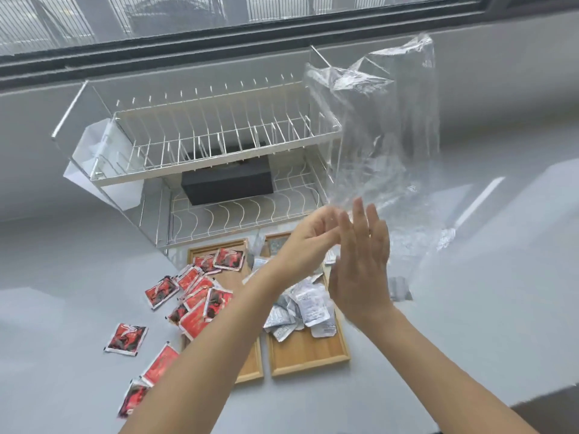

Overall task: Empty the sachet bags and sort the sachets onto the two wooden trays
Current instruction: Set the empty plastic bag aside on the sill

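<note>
An empty clear plastic bag [385, 145] stands up in the air over the right side of the table. My left hand [308, 236] pinches its lower edge with closed fingers. Just right of that, my right hand [360, 264] is open and flat, fingers apart, holding nothing. Below them two wooden trays lie side by side. The left tray [252, 366] carries red sachets [200, 303], and several more red ones [127, 339] lie scattered on the table to its left. On the right tray [310, 355] is a heap of silver-white sachets [308, 303]. My forearms hide parts of both trays.
A white two-tier wire dish rack [216, 133] stands behind the trays, with a black box [227, 183] on its lower tier and a white sheet [100, 161] at its left end. The grey table [470, 308] runs to a window ledge behind.
</note>
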